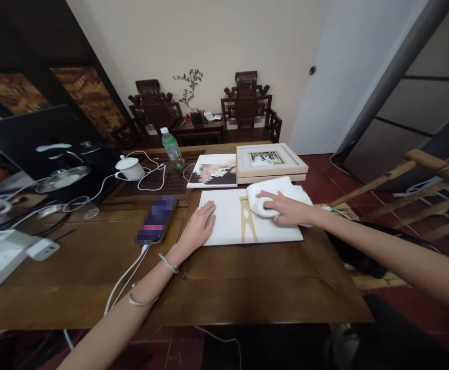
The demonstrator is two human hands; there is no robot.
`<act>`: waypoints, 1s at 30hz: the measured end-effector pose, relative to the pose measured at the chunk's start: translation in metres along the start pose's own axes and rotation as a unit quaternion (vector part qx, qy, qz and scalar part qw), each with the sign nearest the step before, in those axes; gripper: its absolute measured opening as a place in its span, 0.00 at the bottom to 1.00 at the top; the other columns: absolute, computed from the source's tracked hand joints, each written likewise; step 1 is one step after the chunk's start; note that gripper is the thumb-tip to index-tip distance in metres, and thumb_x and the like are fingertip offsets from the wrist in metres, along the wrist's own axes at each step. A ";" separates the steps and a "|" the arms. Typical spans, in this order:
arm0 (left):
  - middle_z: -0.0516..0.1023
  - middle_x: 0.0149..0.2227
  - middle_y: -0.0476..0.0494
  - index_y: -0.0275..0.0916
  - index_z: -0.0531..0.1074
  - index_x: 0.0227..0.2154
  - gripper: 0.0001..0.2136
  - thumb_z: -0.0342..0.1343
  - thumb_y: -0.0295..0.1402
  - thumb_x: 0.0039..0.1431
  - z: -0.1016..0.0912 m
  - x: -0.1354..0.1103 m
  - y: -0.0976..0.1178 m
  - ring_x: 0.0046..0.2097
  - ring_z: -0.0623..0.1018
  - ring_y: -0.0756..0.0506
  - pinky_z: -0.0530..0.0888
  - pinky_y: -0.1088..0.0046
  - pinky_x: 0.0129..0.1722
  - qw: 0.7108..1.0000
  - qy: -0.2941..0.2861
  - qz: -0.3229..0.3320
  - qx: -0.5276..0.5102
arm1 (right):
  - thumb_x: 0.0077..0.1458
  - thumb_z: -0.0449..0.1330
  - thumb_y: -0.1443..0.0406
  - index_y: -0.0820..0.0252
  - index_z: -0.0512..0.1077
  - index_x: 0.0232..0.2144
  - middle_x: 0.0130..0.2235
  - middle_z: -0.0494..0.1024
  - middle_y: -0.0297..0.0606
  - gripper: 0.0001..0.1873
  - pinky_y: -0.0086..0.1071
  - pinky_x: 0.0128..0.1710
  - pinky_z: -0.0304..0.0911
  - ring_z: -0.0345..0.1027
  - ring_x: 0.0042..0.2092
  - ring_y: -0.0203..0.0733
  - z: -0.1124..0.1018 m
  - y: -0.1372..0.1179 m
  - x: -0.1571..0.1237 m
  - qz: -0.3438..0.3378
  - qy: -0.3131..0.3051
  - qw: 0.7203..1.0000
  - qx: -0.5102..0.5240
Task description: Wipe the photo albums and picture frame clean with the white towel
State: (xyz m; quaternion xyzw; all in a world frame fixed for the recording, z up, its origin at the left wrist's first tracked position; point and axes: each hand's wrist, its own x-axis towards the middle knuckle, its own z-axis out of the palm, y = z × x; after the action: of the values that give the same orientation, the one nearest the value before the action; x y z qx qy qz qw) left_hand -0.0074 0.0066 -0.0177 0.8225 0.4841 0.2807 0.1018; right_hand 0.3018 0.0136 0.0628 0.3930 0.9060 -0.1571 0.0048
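Left hand (pixel 199 225) lies flat on the left edge of a thin white rectangular panel (pixel 225 225) on the brown wooden worktop (pixel 255 290); fingers extended, thumb apart, gripping nothing, probably steadying it. Gold-coloured forked flat bracket (pixel 245 218) mid-panel. Right hand (pixel 285 209) over panel's right part, fingers clamped on a bunched soft white cloth (pixel 288 187), maybe tissue; too blurred to say.

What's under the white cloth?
Part of the white board, which sticks out beside the cloth. Anything on the covered part can't be seen.
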 end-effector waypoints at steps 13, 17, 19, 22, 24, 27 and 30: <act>0.67 0.59 0.30 0.31 0.67 0.54 0.19 0.44 0.32 0.64 0.000 0.000 -0.001 0.63 0.64 0.37 0.60 0.48 0.61 1.000 -0.004 0.001 0.000 | 0.42 0.48 0.78 0.63 0.68 0.44 0.65 0.53 0.53 0.25 0.67 0.59 0.41 0.34 0.67 0.56 0.014 -0.012 -0.016 0.007 -0.003 0.999 -0.035; 0.67 0.59 0.30 0.31 0.68 0.54 0.18 0.44 0.31 0.64 0.000 0.000 0.000 0.63 0.63 0.37 0.59 0.48 0.61 1.000 -0.006 0.001 0.006 | 0.39 0.48 0.79 0.61 0.69 0.41 0.66 0.52 0.46 0.26 0.65 0.61 0.37 0.31 0.68 0.53 0.026 -0.044 -0.058 -0.020 -0.002 1.000 -0.019; 0.66 0.60 0.31 0.32 0.67 0.54 0.18 0.44 0.31 0.64 0.000 0.000 0.000 0.63 0.63 0.37 0.59 0.48 0.61 1.000 -0.005 0.004 0.008 | 0.38 0.48 0.79 0.61 0.69 0.41 0.66 0.52 0.45 0.26 0.64 0.61 0.36 0.31 0.68 0.53 0.029 -0.055 -0.072 -0.025 -0.009 1.000 -0.010; 0.67 0.60 0.32 0.33 0.67 0.54 0.18 0.44 0.31 0.64 0.000 0.000 0.001 0.63 0.63 0.37 0.59 0.47 0.61 1.000 -0.003 0.005 0.010 | 0.37 0.49 0.79 0.60 0.69 0.40 0.66 0.54 0.45 0.26 0.64 0.61 0.37 0.35 0.68 0.54 0.027 -0.060 -0.077 -0.024 -0.013 1.000 0.002; 0.67 0.60 0.31 0.33 0.67 0.54 0.18 0.44 0.31 0.64 0.001 0.000 0.001 0.63 0.63 0.37 0.60 0.47 0.61 1.000 -0.002 0.005 0.011 | 0.37 0.48 0.79 0.59 0.69 0.40 0.64 0.58 0.46 0.26 0.63 0.61 0.40 0.39 0.67 0.53 0.023 -0.055 -0.069 -0.017 -0.013 1.000 0.006; 0.66 0.60 0.31 0.32 0.67 0.54 0.19 0.43 0.31 0.64 0.001 0.000 0.000 0.63 0.63 0.37 0.59 0.48 0.61 1.000 -0.005 0.005 0.012 | 0.40 0.47 0.79 0.59 0.67 0.40 0.61 0.63 0.50 0.24 0.61 0.59 0.47 0.46 0.65 0.55 0.013 -0.038 -0.044 -0.005 -0.009 1.000 -0.022; 0.67 0.60 0.32 0.33 0.67 0.54 0.18 0.43 0.31 0.64 0.000 0.000 0.000 0.63 0.63 0.37 0.59 0.47 0.61 1.000 -0.006 0.003 0.012 | 0.43 0.47 0.77 0.60 0.66 0.39 0.54 0.70 0.52 0.20 0.53 0.50 0.59 0.64 0.54 0.56 0.003 -0.018 -0.015 0.001 0.004 0.997 -0.073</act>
State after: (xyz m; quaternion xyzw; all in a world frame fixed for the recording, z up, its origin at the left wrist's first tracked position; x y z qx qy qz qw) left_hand -0.0071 0.0065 -0.0180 0.8269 0.4840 0.2704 0.0941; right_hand 0.2993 -0.0091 0.0672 0.3932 0.9147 -0.0889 0.0302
